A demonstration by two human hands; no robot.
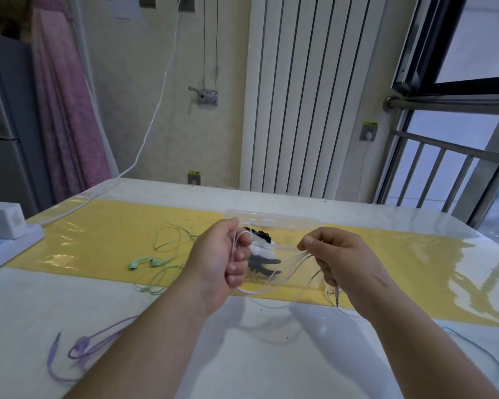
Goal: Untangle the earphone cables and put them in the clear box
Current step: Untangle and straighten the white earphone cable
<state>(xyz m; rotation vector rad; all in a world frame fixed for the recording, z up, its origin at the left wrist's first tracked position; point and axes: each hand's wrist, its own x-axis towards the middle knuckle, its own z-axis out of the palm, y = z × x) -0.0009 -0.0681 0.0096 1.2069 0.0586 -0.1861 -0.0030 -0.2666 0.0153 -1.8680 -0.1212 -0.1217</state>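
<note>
My left hand (225,254) is closed around loops of a pale pink earphone cable (274,286). My right hand (337,257) pinches several strands of the same cable, and its jack plug (337,298) dangles below that hand. The cable sags between both hands just above the table. Behind them stands the clear box (274,218), holding black and white earphones (261,249) partly hidden by my hands. Green earphones (153,262) lie loose on the yellow mat to the left. A purple cable (81,345) lies at the near left, and a blue cable (478,349) at the near right.
The white table (271,341) carries a glossy yellow mat (98,240) across its middle. A white power strip with a charger (3,226) sits at the left edge, its cord running up the wall. A radiator and a window railing stand behind the table.
</note>
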